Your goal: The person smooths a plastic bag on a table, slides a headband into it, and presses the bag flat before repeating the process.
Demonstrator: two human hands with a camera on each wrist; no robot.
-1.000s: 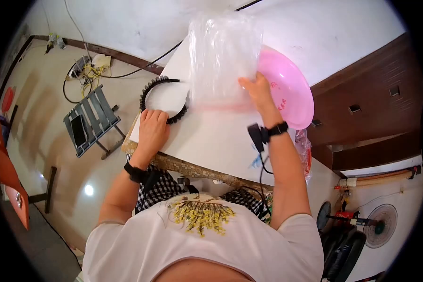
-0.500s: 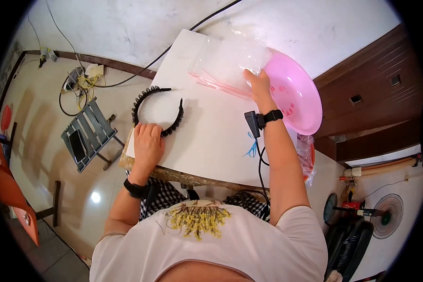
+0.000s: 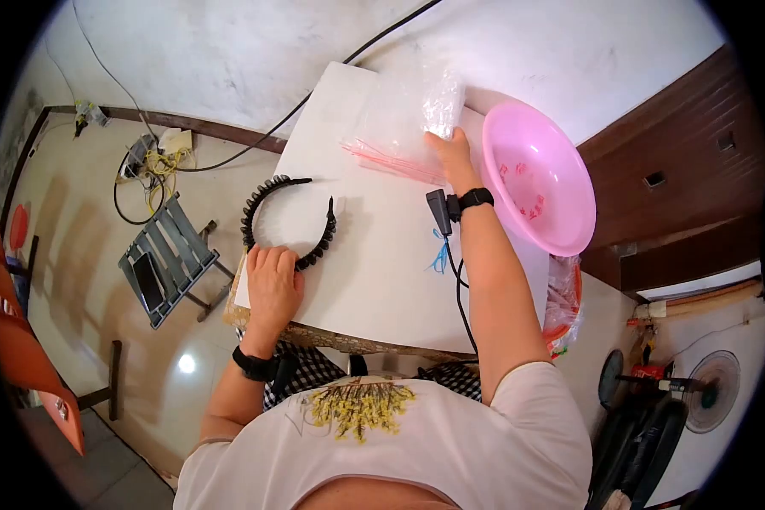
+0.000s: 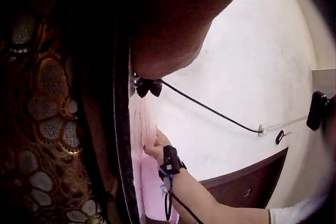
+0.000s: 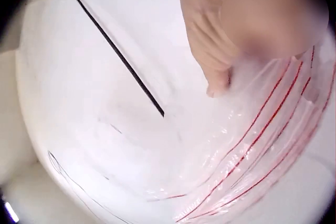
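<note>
A black headband (image 3: 248, 212) with looped trim is on the white tabletop, its two ends pointing away from me. My left hand (image 3: 274, 285) holds its near side, with the fingers bent over the band and the thumb hidden. Farther back, my right hand (image 3: 452, 160) grips a stack of clear plastic bags (image 3: 391, 161) by its right side. Red lines run along the near edge of these bags; they also show in the right wrist view, where the bags (image 5: 252, 145) spread out below my thumb. Their far part is crumpled and shiny.
A pink basin (image 3: 548, 183) stands tilted at the table's right, close to my right forearm. Below it hangs a plastic-wrapped red item (image 3: 563, 306). A black cable (image 3: 314, 89) runs along the wall behind. A folding stool (image 3: 170, 255) with a phone (image 3: 147, 280) stands left.
The bags have come down from a raised, spread position to lie lower over the table. My right hand has shifted left, away from the basin. My left hand stays at the headband.
</note>
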